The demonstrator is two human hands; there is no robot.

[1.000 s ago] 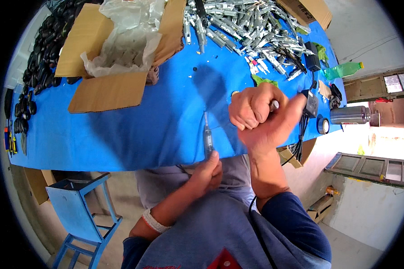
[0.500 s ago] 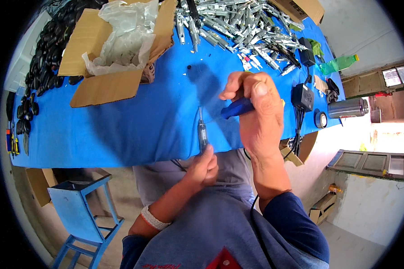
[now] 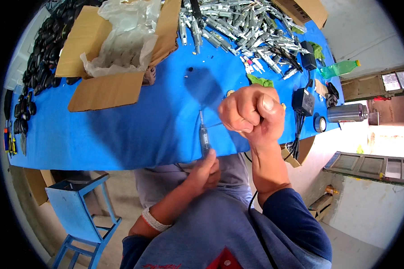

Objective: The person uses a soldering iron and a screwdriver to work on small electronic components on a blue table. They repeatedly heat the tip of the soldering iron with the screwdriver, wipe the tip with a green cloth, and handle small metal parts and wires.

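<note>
1. A slim grey metal rod-shaped part [image 3: 204, 140] stood upright just in front of the near edge of a blue-covered table [image 3: 121, 134], roughly at the middle of that edge.
2. The left hand [image 3: 205, 169] pinched the lower end of the part between its fingertips, holding it from below the table edge.
3. The right hand [image 3: 252, 112] was closed in a tight fist just to the right of the part's upper end; what the fist held could not be made out.
4. An open cardboard box [image 3: 107, 58] with crumpled clear plastic [image 3: 121, 40] inside lay toward the far left of the table.
5. A large heap of silvery metal parts [image 3: 238, 22] covered the far right of the table.
6. Black rounded pieces [image 3: 42, 54] lined the left edge.
7. A black power adapter [image 3: 303, 101], a roll of black tape [image 3: 319, 124] and a grey bottle [image 3: 347, 113] sat near the right edge, with a green bottle [image 3: 341, 68] further back.
8. A blue stool [image 3: 78, 206] stood on the floor below the table's near left corner.
</note>
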